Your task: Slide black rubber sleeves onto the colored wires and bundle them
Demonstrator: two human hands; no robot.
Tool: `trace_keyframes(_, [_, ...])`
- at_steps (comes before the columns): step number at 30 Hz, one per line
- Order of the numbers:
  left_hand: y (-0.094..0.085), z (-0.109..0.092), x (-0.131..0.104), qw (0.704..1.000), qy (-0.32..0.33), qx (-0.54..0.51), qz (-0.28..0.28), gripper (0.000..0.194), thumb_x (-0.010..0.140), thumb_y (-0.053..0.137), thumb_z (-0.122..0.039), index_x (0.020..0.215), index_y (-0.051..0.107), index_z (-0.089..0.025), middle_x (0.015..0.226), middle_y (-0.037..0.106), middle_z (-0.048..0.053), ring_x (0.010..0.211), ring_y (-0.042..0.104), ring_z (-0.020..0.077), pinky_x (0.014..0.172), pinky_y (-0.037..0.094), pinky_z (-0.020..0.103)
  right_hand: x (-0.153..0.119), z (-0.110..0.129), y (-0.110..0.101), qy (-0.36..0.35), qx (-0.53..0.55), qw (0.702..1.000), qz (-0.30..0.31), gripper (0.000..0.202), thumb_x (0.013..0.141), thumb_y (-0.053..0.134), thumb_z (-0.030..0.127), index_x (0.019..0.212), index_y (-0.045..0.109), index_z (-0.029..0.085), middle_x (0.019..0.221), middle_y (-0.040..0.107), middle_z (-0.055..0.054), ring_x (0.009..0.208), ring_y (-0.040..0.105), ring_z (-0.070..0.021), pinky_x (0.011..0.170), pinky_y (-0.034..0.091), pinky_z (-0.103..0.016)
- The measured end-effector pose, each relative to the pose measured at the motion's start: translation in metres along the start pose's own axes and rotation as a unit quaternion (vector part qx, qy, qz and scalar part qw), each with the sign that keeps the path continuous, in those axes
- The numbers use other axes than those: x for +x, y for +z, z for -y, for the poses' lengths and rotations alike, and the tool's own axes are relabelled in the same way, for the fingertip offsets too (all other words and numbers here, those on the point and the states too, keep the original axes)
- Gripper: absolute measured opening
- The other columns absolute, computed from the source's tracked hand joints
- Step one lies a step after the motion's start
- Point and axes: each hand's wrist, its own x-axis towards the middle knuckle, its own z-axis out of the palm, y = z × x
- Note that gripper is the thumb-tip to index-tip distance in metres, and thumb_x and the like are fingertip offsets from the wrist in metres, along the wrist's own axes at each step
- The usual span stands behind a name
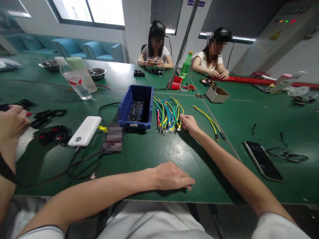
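My right hand [189, 124] is closed in a pinch on a yellow-green wire at the right side of a bundle of wires [167, 114]. The bundle is blue, green and yellow, and ring terminals show at its near ends. Palm down near the table's front edge lies my left hand [172, 176], fingers stretched to the right, with nothing seen in it. A blue bin [136, 125] holding many short black sleeves [136, 110] stands just left of the bundle. Right of my right hand lie a few yellow-green wires [208, 119] with black sleeves on their near ends.
A white power bank [85, 131] with a cable lies on the left, beside another person's hand [12, 121] and black parts. A phone [262, 160] lies at right. Farther back are bottles [74, 79], a cardboard box [217, 95], a metal pole and two seated people.
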Motion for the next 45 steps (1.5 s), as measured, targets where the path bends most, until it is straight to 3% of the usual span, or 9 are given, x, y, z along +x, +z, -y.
trace_keyframes(2, [-0.005, 0.002, -0.003, 0.999, -0.03, -0.035, -0.021, 0.028, 0.096, 0.044, -0.033, 0.111, 0.062, -0.017, 0.1, 0.073, 0.003, 0.083, 0.069, 0.013, 0.067, 0.049, 0.021, -0.006, 0.0, 0.001, -0.011, 0.045, 0.999, -0.015, 0.045, 0.079, 0.054, 0.062, 0.068, 0.045, 0.02, 0.044, 0.038, 0.008, 0.031, 0.036, -0.0058, 0.029, 0.023, -0.017])
trace_keyframes(5, [-0.021, 0.01, -0.009, 0.981, -0.147, -0.093, -0.083, 0.031, 0.095, 0.046, -0.036, 0.111, 0.063, -0.015, 0.103, 0.072, 0.006, 0.091, 0.068, 0.0144, 0.08, 0.049, 0.021, -0.017, 0.0, 0.004, -0.03, 0.098, 0.994, -0.042, 0.042, 0.082, 0.05, 0.062, 0.071, 0.042, 0.022, 0.045, 0.04, 0.009, 0.033, 0.043, -0.0077, 0.03, 0.03, -0.017])
trace_keyframes(9, [-0.043, 0.038, -0.019, 0.904, -0.343, -0.147, -0.211, 0.029, 0.088, 0.057, -0.036, 0.107, 0.064, -0.014, 0.099, 0.072, 0.006, 0.079, 0.069, 0.0149, 0.075, 0.052, 0.023, -0.044, -0.001, 0.009, -0.073, 0.174, 0.977, -0.103, 0.035, 0.082, 0.054, 0.056, 0.077, 0.045, 0.022, 0.056, 0.05, 0.006, 0.042, 0.053, -0.0098, 0.038, 0.045, -0.021])
trace_keyframes(13, [-0.049, 0.066, -0.029, 0.845, -0.423, -0.172, -0.278, 0.028, 0.087, 0.057, -0.031, 0.107, 0.064, -0.012, 0.094, 0.071, 0.008, 0.074, 0.068, 0.0154, 0.07, 0.053, 0.026, -0.073, -0.004, 0.015, -0.114, 0.216, 0.963, -0.115, 0.034, 0.078, 0.063, 0.046, 0.093, 0.042, 0.025, 0.069, 0.058, 0.006, 0.048, 0.06, -0.0119, 0.045, 0.052, -0.026])
trace_keyframes(18, [-0.047, 0.075, -0.038, 0.827, -0.445, -0.183, -0.29, 0.032, 0.086, 0.056, -0.036, 0.105, 0.066, -0.013, 0.088, 0.071, 0.006, 0.075, 0.067, 0.0163, 0.07, 0.053, 0.028, -0.088, 0.0, 0.022, -0.113, 0.247, 0.956, -0.115, 0.035, 0.077, 0.066, 0.042, 0.09, 0.038, 0.025, 0.071, 0.061, 0.006, 0.053, 0.064, -0.0125, 0.053, 0.055, -0.027])
trace_keyframes(23, [-0.049, 0.075, -0.04, 0.836, -0.459, -0.148, -0.262, 0.031, 0.086, 0.055, -0.039, 0.102, 0.07, -0.016, 0.088, 0.073, 0.005, 0.073, 0.065, 0.0161, 0.066, 0.051, 0.026, -0.097, 0.004, 0.03, -0.085, 0.29, 0.952, -0.057, 0.036, 0.077, 0.068, 0.041, 0.09, 0.038, 0.025, 0.07, 0.064, 0.006, 0.059, 0.069, -0.0146, 0.057, 0.057, -0.027])
trace_keyframes(29, [-0.047, 0.079, -0.039, 0.832, -0.465, -0.143, -0.266, 0.027, 0.087, 0.055, -0.035, 0.099, 0.069, -0.015, 0.092, 0.072, 0.006, 0.079, 0.066, 0.017, 0.07, 0.051, 0.026, -0.105, 0.008, 0.033, -0.068, 0.321, 0.945, 0.014, 0.037, 0.076, 0.071, 0.039, 0.085, 0.039, 0.023, 0.072, 0.066, 0.005, 0.059, 0.07, -0.0148, 0.058, 0.059, -0.026])
trace_keyframes(45, [-0.047, 0.075, -0.036, 0.865, -0.442, -0.084, -0.224, 0.021, 0.086, 0.06, -0.029, 0.099, 0.07, -0.017, 0.094, 0.073, 0.004, 0.077, 0.066, 0.0159, 0.072, 0.05, 0.026, -0.099, 0.005, 0.031, -0.054, 0.352, 0.934, 0.027, 0.035, 0.075, 0.073, 0.036, 0.082, 0.042, 0.023, 0.068, 0.067, 0.004, 0.059, 0.07, -0.0151, 0.056, 0.058, -0.023])
